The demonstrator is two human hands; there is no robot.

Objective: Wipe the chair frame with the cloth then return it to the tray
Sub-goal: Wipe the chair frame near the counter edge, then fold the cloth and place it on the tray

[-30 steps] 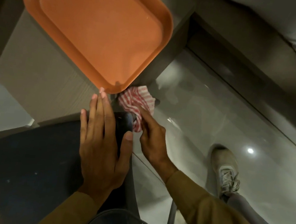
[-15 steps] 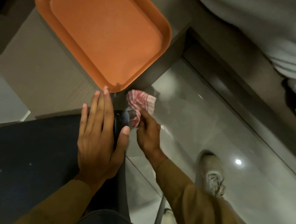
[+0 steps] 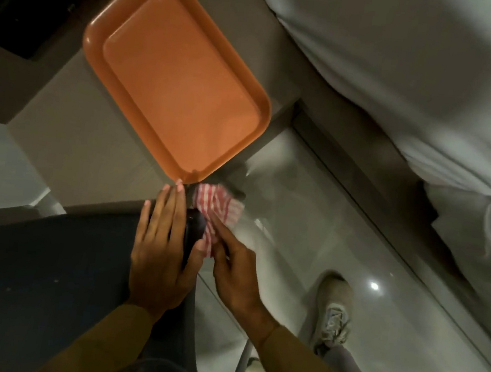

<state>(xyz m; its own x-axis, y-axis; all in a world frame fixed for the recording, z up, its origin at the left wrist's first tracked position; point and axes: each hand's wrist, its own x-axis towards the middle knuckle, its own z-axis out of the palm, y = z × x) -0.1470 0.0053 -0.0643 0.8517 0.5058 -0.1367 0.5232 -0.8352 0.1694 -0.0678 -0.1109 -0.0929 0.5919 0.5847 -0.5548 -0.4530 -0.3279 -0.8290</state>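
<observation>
A dark chair [image 3: 50, 272] fills the lower left, with its black frame corner [image 3: 195, 226] showing between my hands. My left hand [image 3: 163, 253] lies flat on the chair's top edge, fingers together and thumb hooked over the frame. My right hand [image 3: 232, 277] grips a red-and-white striped cloth [image 3: 218, 210] and presses it against the frame corner. The empty orange tray [image 3: 175, 89] sits on a beige desk just above the cloth, its near corner almost touching my left fingertips.
The beige desk [image 3: 72, 139] carries the tray, which overhangs its right edge. A glossy tiled floor [image 3: 339, 225] lies to the right, with my shoe [image 3: 334, 308] on it. White bedding [image 3: 413, 82] fills the upper right. A thin metal chair leg [image 3: 240, 368] shows below.
The view has shifted so the tray sits further right and lower. My right hand has worked the cloth along the frame corner; my left hand has stayed on the chair.
</observation>
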